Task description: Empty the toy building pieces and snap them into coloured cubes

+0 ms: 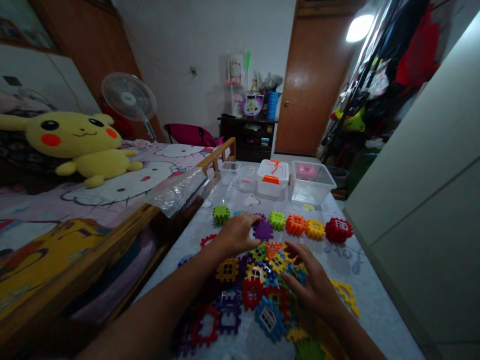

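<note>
My left hand (237, 233) reaches forward over the table (352, 265) and grips a purple block (263, 230) in a row of built cubes: green (221, 214), light green (277, 220), orange (296, 224), yellow (315, 228) and red (338, 229). My right hand (313, 283) lies with its fingers spread on a heap of flat interlocking tiles (255, 292) in many colours, its fingertips near a yellow tile (278, 262).
Clear plastic boxes (312, 181) and a white box with an orange latch (273, 177) stand at the table's far end. A bed with a yellow plush toy (80, 145) runs along the left, its wooden rail (123, 235) against the table. A pale cabinet wall (423, 195) stands on the right.
</note>
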A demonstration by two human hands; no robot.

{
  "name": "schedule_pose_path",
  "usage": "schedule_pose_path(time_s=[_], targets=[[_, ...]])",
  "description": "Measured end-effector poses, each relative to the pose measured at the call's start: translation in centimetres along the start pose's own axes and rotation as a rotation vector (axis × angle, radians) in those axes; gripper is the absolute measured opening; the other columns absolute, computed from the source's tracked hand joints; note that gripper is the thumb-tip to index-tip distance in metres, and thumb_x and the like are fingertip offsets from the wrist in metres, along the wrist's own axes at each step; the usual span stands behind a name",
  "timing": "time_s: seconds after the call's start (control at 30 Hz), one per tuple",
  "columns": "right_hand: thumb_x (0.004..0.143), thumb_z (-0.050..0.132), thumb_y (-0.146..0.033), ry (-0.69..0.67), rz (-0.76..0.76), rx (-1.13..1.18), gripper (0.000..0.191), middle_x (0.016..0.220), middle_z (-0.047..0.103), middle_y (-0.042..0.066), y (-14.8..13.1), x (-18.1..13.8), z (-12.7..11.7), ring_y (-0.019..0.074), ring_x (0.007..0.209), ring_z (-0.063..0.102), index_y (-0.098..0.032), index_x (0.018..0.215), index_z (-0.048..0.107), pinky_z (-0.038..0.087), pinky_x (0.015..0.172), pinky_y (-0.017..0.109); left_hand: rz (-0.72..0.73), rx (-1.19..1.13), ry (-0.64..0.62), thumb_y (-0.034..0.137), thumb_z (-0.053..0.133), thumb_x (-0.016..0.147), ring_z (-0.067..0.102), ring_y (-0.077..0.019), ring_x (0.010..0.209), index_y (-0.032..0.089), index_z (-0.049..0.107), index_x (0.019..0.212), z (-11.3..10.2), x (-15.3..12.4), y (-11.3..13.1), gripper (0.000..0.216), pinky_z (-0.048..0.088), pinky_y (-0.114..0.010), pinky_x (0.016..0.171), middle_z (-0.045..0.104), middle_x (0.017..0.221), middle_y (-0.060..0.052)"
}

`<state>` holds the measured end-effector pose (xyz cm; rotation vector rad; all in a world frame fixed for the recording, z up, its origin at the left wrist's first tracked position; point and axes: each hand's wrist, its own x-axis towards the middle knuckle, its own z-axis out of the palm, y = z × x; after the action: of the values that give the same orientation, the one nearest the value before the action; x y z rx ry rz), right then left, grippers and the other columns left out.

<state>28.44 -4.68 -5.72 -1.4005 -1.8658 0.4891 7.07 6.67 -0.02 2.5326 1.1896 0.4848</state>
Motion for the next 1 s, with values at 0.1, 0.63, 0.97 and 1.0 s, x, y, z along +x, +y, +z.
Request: schedule_pose_path(time_s=[0.1, 0.63, 0.97, 1.0], targets=[[0.087, 0.055, -0.028, 0.066, -0.014, 0.0, 0.044, 0.117, 0.057, 0.011, 0.7, 0.2, -0.3, 0.0226, 0.099, 0.059, -0.023, 0.129, 0.045, 0.051, 0.085, 0.04, -0.06, 0.155, -0.051, 0.03, 0.068, 0.069, 0.061, -0.0225, 0.102, 0.015, 0.06, 0.116, -0.1, 3.9, -2.1, 0.05, 0.046, -0.03, 0.089, 0.067, 0.112, -0.009], [0.088, 0.053, -0.023, 0.111, -0.009, -0.033, 0.038, 0.114, 0.056, 0.008, 1.9, 0.2, -0.3, 0.0192, 0.092, 0.059, -0.023, 0.125, 0.047, 0.053, 0.08, 0.035, -0.115, 0.333, -0.288, 0.034, 0.067, 0.062, 0.065, -0.0247, 0.089, 0.021, 0.068, 0.089, 2.8, 8.7, -5.1, 0.03, 0.049, -0.028, 0.069, 0.07, 0.094, -0.007], [0.087, 0.053, -0.023, 0.113, -0.01, -0.034, 0.039, 0.116, 0.057, 0.01, 1.9, 0.2, -0.4, 0.0203, 0.092, 0.06, -0.022, 0.126, 0.049, 0.054, 0.081, 0.037, -0.076, 0.343, -0.289, 0.045, 0.076, 0.056, 0.056, -0.0298, 0.111, 0.019, 0.061, 0.112, 3.5, 8.9, -5.3, 0.063, 0.046, -0.035, 0.092, 0.062, 0.118, -0.011], [0.087, 0.053, -0.023, 0.113, -0.007, -0.036, 0.039, 0.116, 0.057, 0.01, 1.9, 0.2, -0.4, 0.0203, 0.092, 0.06, -0.022, 0.126, 0.049, 0.054, 0.081, 0.037, -0.071, 0.342, -0.292, 0.045, 0.075, 0.057, 0.057, -0.0295, 0.109, 0.019, 0.063, 0.108, 3.6, 9.0, -5.3, 0.058, 0.047, -0.035, 0.091, 0.064, 0.114, -0.011]])
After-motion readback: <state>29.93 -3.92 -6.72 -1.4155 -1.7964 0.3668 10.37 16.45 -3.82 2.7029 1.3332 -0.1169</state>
